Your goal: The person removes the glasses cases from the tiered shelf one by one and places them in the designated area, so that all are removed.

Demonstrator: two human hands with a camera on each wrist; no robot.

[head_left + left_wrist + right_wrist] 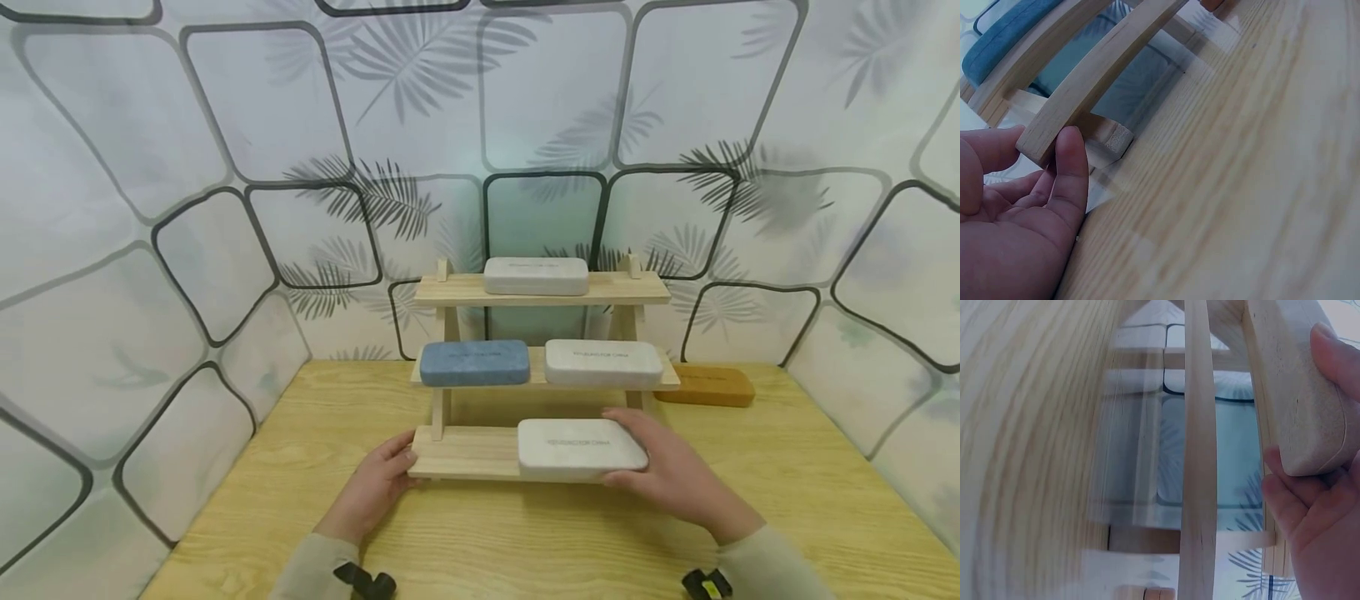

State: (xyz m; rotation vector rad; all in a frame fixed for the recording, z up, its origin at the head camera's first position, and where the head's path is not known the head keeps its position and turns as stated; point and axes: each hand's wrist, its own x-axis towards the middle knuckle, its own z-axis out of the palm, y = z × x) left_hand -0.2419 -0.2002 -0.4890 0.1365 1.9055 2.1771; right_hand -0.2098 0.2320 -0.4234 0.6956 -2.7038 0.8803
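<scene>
- Currently clamping a white case [579,454] by its right end in the right grip [663,467], between thumb and fingers.
- Lying immediately left of that grip, over the right half of the lowest shelf [465,452], with long axis running parallel to the shelf.
- Seemingly held just above the shelf in the right wrist view; cannot confirm contact from the head view.
- Pinching the shelf's left end in the left grip [377,481], well apart from the case.
- Judged to hinge on the gap beneath the case.
</scene>
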